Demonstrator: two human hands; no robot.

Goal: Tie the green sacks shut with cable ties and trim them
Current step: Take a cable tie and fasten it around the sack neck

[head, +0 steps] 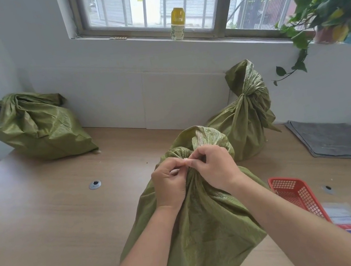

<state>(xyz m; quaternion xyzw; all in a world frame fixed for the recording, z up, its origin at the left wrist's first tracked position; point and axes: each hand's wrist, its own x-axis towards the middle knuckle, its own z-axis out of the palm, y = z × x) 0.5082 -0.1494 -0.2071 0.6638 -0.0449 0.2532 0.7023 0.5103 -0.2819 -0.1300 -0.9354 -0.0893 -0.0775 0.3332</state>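
Both hands meet at the gathered neck of the near sack [197, 233], fingertips touching. Left hand [170, 184] has its fingers curled round the bunched fabric just under the ruffle, and right hand [214, 168] pinches in from the other side. There is a pale sliver between the fingertips; I cannot tell if it is the cable tie or a nail. The near sack stands upright on the desk [46, 222] at centre front, between the forearms. Likely step: closing a tie round this neck. To do it well, hold the gather tight and low with the left hand, feed the tail through the head, and pull snug against the fabric so the ruffle cannot slip back through; trim only after that. The tied sack [246, 121] at back right is cinched at the neck and stands just behind the near one, maybe touching it. The slumped sack [35, 127] at back left looks unclosed and lies well apart. A red basket [294, 192] sits just beside the right forearm, with a plastic packet [350, 224] nearer the desk edge, so the right elbow has little room. A grey mat [332, 140] lies at far right. Open desk lies to the left, with only a cable grommet [95, 184] there; pull the tail that way.
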